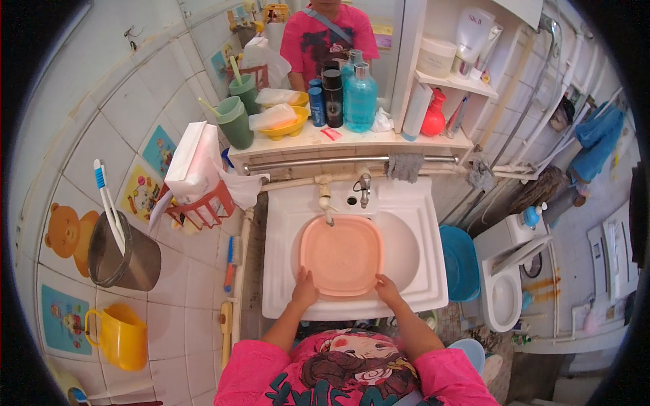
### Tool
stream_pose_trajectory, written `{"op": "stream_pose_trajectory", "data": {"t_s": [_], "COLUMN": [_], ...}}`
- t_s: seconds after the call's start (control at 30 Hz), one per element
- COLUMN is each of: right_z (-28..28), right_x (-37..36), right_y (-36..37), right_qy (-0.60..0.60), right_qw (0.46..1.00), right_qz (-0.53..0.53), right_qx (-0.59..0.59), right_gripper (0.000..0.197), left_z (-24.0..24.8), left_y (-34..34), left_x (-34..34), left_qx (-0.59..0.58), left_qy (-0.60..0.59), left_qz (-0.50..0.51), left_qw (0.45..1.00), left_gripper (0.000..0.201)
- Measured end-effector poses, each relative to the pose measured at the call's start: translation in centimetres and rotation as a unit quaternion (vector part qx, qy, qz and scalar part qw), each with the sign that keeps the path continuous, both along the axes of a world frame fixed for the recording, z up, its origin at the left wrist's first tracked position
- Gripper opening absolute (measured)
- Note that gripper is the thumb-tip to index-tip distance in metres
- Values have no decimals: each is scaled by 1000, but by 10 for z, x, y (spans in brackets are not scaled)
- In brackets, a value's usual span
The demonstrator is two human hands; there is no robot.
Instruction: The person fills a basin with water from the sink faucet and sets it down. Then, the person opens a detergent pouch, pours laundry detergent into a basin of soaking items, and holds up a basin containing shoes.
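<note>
Over the white sink (pixel 431 271) sits a peach plastic basin (pixel 341 256), its far edge beneath a cream tap (pixel 325 193); the left hand (pixel 305 288) and right hand (pixel 388 289) grasp its near corners.

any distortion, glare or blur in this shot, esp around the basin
Head view: black vignetting at the corners; tiles bend along curved lines toward the rim; glints on the rail; basin, left hand and right hand look fairly clear, without obvious motion blur.
</note>
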State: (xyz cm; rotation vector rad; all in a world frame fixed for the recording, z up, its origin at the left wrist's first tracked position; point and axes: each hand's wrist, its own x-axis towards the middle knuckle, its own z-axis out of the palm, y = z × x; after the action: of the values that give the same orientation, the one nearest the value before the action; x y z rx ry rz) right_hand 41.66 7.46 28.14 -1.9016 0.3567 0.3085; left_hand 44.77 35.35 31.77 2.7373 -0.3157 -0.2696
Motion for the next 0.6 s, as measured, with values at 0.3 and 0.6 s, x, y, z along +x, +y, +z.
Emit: {"op": "stream_pose_trajectory", "data": {"t_s": [0.3, 0.6], "right_z": [37, 100], "right_x": [38, 126], "right_y": [24, 56], "right_qy": [26, -197], "right_qw": [984, 971], "right_qz": [81, 99], "right_qx": [-157, -96], "right_gripper": [51, 53], "left_z": [53, 117], "left_y": [-21, -55], "left_x": [67, 118], "left_qx": [-23, -238], "left_qy": [94, -21], "left_qz": [53, 46], "left_qw": [994, 970], "left_gripper": [53, 56]}}
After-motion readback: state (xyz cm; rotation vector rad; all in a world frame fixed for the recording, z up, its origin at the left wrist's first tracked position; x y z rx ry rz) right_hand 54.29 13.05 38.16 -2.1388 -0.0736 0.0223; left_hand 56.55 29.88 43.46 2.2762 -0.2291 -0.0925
